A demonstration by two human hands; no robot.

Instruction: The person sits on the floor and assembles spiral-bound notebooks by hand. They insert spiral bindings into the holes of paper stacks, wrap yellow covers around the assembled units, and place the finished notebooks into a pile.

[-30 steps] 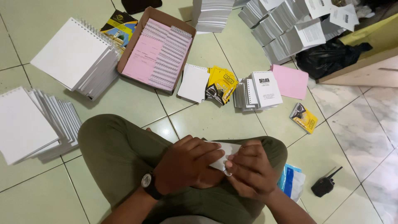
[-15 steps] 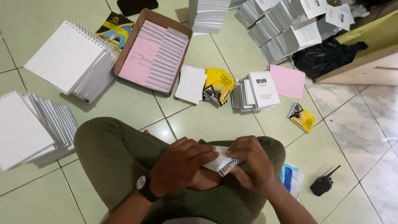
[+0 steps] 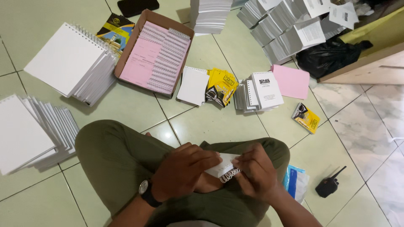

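In hand: small white notepad [image 3: 222, 164] with a wire spiral along its near edge, held over the lap of someone sitting cross-legged on the tiled floor [image 3: 219, 122].
Left hand [image 3: 183, 170]: wristwatch on it, fingers curled over the pad's left half, pressing it from above.
Right hand [image 3: 256, 170]: fingers pinching the pad's right end, right by the wire coil.
How it'd handle: light, I'd say, and a bit bendy since it's just a thin stack of paper. The wire looks like the fussy part, easy to squash or snag. Best grip is probably flat on the covers, thumb under and fingers on top, away from the coil.
Cardboard box [image 3: 153, 52]: far left-centre of the floor, open, with pink sheets and rows of wire spirals inside.
Big white spiral pads [image 3: 69, 61]: stacked left of the box; another fanned stack [image 3: 29, 132] at the left edge.
Yellow-and-black covers [image 3: 221, 86]: middle of the floor, next to a plain white pad [image 3: 193, 84].
Printed white pads [image 3: 263, 90]: small pile just right of the yellow ones, black mark at the top.
Pink sheet [image 3: 291, 80]: right of that pile.
Yellow booklet [image 3: 307, 117]: lying alone further right.
Grey-white stacks [image 3: 290, 25]: far right corner, some with white labels on top.
Black bag [image 3: 326, 56]: by the wooden edge, far right.
Walkie-talkie [image 3: 329, 186]: black, near right, beside a blue-and-white packet [image 3: 296, 185].
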